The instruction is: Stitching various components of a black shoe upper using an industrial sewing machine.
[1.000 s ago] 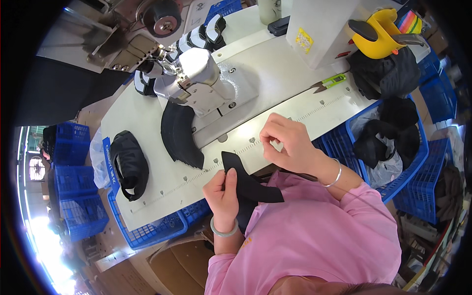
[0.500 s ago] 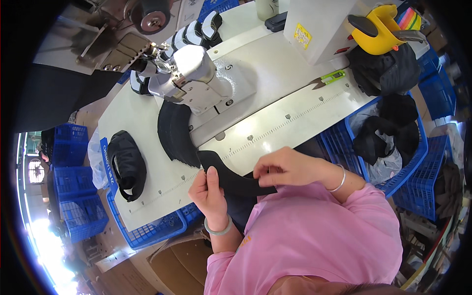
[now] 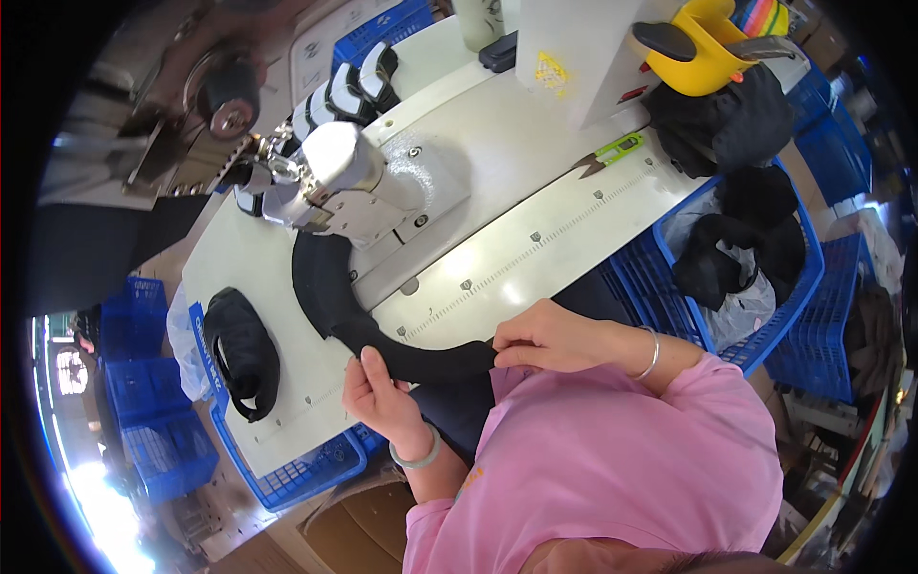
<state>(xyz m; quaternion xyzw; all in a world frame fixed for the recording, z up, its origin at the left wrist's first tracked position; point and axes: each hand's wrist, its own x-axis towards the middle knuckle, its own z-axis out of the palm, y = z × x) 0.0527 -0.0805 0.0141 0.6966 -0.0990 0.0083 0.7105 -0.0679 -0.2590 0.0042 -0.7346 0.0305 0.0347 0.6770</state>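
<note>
Head view: holds a curved black strip (image 3: 421,362) at lower centre of the frame, pinched at one end by the left hand (image 3: 382,400), thumb uppermost, at the other by the right hand (image 3: 553,337), fingers curled. Meets black curved material (image 3: 320,277), centre left. Shows white lettering on a blue band (image 3: 207,346), far left. Unlike a second ago, grips right-handed too.

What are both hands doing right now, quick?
Left hand: closed, holding the curved black fabric strip near its left end.
Right hand: closed, pinching the same strip's right end.
</note>
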